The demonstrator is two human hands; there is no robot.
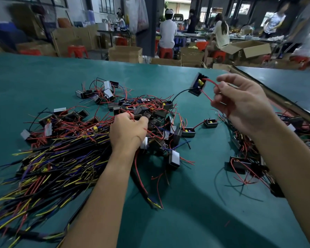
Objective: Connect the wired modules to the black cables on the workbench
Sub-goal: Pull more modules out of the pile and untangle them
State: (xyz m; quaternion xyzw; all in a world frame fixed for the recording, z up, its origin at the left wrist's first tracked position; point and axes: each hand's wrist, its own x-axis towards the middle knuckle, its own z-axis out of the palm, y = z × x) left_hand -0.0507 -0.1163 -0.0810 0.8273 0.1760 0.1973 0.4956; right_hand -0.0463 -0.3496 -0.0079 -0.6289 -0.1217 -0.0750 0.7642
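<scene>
Right hand grip: the right hand [240, 104], at centre right of the frame, is curled, and a red wire [211, 82] is pinched between thumb and fingertips.
Held thing: a black module [198, 85] is hung from that wire, lifted clear of the bench and tilted, just left of the fingers; a yellow part is seen inside it.
Trailing lead: a black lead [180, 93] is run from the module's lower edge down to the heap.
Left hand grip: the left hand [128, 130], at centre frame, is closed, knuckles up, on red wires in the heap of modules [156, 111]; exactly which piece is gripped cannot be told.
Black cables: a thick bundle of black cables [52, 158] with yellow, red and blue ends is spread over the lower left, touching the heap.
Loose pieces: two modules [210, 123] are laid between the hands.
Right edge: more wired modules [240, 164] are piled under the right forearm.
Surface: everything is laid on the green workbench [195, 212].
Background: cardboard boxes [125, 53] and red stools [77, 51] are seen along the top.
</scene>
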